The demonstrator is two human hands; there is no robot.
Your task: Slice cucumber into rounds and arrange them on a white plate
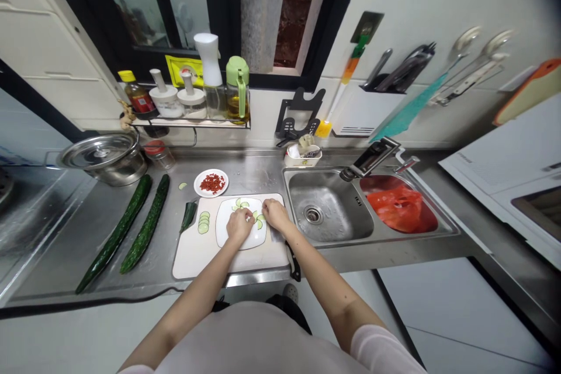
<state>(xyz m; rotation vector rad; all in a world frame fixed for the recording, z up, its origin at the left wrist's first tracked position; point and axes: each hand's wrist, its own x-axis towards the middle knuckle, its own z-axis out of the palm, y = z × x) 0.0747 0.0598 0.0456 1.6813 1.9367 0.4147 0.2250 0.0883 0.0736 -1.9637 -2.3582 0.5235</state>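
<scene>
A white square plate (228, 235) lies on a white cutting board (197, 257) on the steel counter. Pale green cucumber slices (241, 203) sit along the plate's far edge, and a short stack of slices (203, 224) lies on the board left of the plate. My left hand (239, 224) rests over the plate with fingers curled, pinching a slice. My right hand (275, 214) is at the plate's right edge, fingers bent down onto the slices there. A dark green cucumber end (189, 214) lies at the board's left edge.
Two long whole cucumbers (131, 225) lie left of the board. A small dish of red chilli (211, 182) stands behind it. A steel pot (103, 156) is at far left. The sink (324, 210) is to the right, with a red bag (398, 209) in its right basin.
</scene>
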